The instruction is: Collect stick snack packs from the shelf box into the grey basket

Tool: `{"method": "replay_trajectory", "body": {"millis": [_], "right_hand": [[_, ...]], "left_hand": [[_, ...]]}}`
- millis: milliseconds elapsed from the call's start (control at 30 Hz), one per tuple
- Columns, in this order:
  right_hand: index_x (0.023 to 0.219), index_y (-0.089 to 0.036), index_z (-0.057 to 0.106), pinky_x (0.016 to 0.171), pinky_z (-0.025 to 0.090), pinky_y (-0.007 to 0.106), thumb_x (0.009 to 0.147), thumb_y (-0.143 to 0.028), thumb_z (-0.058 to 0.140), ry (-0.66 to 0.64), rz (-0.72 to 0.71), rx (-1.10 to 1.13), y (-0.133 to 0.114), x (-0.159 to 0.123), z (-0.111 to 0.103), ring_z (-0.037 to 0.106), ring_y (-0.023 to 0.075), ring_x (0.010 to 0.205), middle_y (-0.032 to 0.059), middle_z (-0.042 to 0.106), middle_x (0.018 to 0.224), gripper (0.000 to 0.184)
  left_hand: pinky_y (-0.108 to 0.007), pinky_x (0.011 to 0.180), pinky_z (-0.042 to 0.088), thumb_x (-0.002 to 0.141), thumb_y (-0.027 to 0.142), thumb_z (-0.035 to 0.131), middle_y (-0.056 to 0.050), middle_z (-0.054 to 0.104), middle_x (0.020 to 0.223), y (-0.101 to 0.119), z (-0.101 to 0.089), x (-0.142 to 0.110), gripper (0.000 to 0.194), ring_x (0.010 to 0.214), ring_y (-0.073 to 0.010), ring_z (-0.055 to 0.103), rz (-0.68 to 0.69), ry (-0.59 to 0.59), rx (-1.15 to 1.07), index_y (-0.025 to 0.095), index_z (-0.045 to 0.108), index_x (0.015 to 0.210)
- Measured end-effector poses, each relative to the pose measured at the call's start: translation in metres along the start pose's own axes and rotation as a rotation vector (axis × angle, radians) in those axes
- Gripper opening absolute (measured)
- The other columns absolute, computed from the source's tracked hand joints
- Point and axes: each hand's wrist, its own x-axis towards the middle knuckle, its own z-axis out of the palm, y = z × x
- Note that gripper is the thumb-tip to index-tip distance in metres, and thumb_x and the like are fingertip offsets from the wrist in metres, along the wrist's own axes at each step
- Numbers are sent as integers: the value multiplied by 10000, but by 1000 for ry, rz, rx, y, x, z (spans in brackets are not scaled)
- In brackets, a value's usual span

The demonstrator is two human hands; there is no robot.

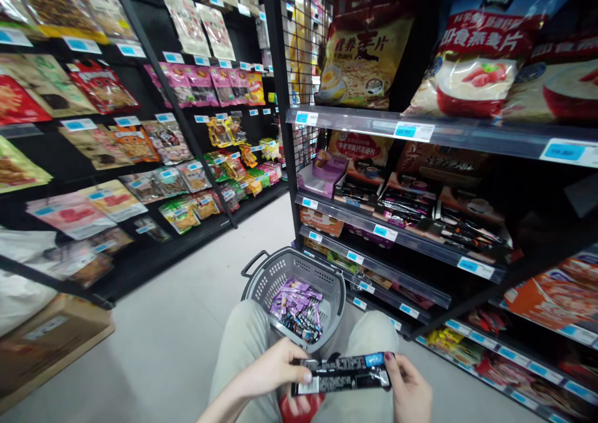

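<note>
A long black packet [343,373] with white print lies across both my hands, low in the head view. My left hand [273,370] grips its left end, fingers curled under it. My right hand [411,385] pinches its right end with thumb on top. Something red [299,407] shows under my left fingers; I cannot make out what it is. Just beyond my knees stands a grey plastic basket [266,276] holding several purple and black sachets [296,308].
A black shelf unit on the right carries oat bags [362,55], a purple carton [322,174] and dark sachet boxes [406,208]. Snack packets [177,180] hang on the left wall. A cardboard box [51,336] sits low left. Pale floor [187,323] runs ahead.
</note>
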Motion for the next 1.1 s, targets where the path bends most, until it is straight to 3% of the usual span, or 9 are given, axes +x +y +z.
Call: {"method": "replay_trajectory", "body": {"millis": [233,433,567,667,800,867,967,1033,1100], "right_hand": [[487,-162,548,405,300,203,591,-509,572,-29,-19,-58,-8,-15,-4,371,105,420,-26,437,415,363],[522,-158,570,378,338,201,583,-494,592,-14,3,-29,-14,-17,-2,397,103,394,-27,449,408,342],[587,-151,615,348,341,214,579,-448,618,-64,20,72,-16,-22,2,407,95,336,-12,514,439,298],[650,-171,663,353,364,227,581,-396,638,-184,-40,125,-18,-24,2,454,103,345,19,594,569,237],[645,-228,694,561,476,295,617,-348,619,-496,-314,56,-19,-19,-2,586,197,587,64,639,650,145],[659,-241,695,644,480,338,615,-382,612,-636,-359,63,-13,-17,-1,597,238,719,92,655,737,169],[692,-225,686,666,480,336,605,-429,608,-559,-223,172,7,-19,9,583,248,812,113,638,858,234],[823,-217,655,601,491,313,585,-427,624,-452,-22,220,26,-22,20,591,234,784,109,619,915,319],[913,-203,606,497,487,290,545,-438,644,-445,183,207,47,-25,30,602,208,663,89,627,849,438]], "left_hand": [[-291,507,463,642,359,583,-57,634,643,2,-3,-11,260,528,-165,574,-7,-174,-147,109,591,712],[-313,530,468,648,391,573,-63,629,606,-1,-4,-12,295,569,-189,588,-4,-156,-145,106,593,722],[-284,520,444,666,456,525,-60,619,588,-15,-7,-11,370,509,-156,569,13,-102,-185,95,602,691],[-258,515,414,716,510,419,-59,624,632,-26,-11,-11,461,494,-121,544,-48,-60,-242,93,616,696],[-207,558,394,566,310,656,-69,639,810,-38,-20,-10,350,639,-122,552,-38,-35,-282,101,632,845],[-203,591,391,464,198,715,-63,640,810,-45,-24,-7,398,695,-138,553,17,26,-321,110,626,842],[-225,612,392,439,165,722,-44,636,798,-60,-31,1,419,712,-153,553,73,201,-379,135,603,840],[-232,597,390,448,194,724,-25,627,727,-72,-36,7,407,666,-147,547,87,332,-376,138,588,828],[-226,555,379,435,231,731,-10,609,649,-86,-41,13,394,603,-134,531,73,427,-327,128,580,785]]}}
